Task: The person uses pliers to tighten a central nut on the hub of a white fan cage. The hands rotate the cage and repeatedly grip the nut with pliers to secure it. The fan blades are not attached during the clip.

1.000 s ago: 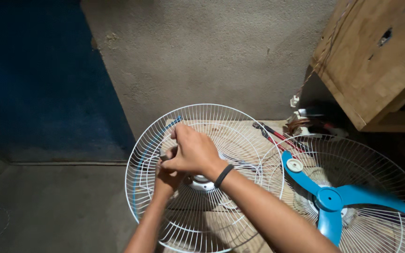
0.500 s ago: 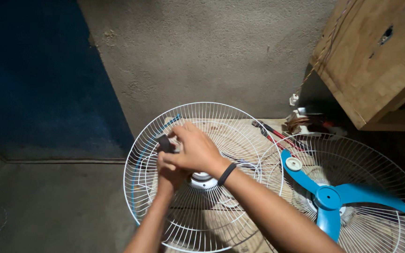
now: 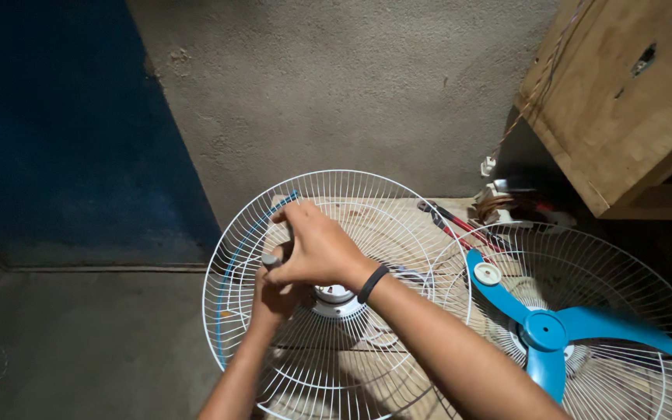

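Change since the earlier frames: both hands have lifted slightly off the guard centre. A small grey cylindrical part [image 3: 271, 258], barely visible a second ago, now shows between them. I judge it a knob or cap freshly worked at.

Left hand [image 3: 275, 299]: I see it under the right, fingers curled closed round the lower end of the grey part. It rests against the white wire fan guard [image 3: 250, 233].

Right hand [image 3: 319, 250]: I read it as cupped over the left, fingertips pinched narrowly on the top of the grey part. A black wristband [image 3: 372, 283] sits on this wrist.

Location of the worked part: above the left half of the white guard, just beside the guard's round centre hub [image 3: 336, 296].

What the change suggests: the grip looks like twisting or pulling; I cannot tell whether the part is free.

Container, second guard [image 3: 663, 327]: this dish-shaped wire guard lies to the right, overlapping the first. It holds the blue three-blade fan propeller [image 3: 547, 330] and a small white round cap [image 3: 488, 273] on one blade.

Bench [image 3: 398, 214]: a wooden surface carries both guards, red-handled pliers [image 3: 460, 225] and a copper-wound motor part [image 3: 511, 206].

Surroundings: concrete wall, wooden box [image 3: 624, 93] at upper right.
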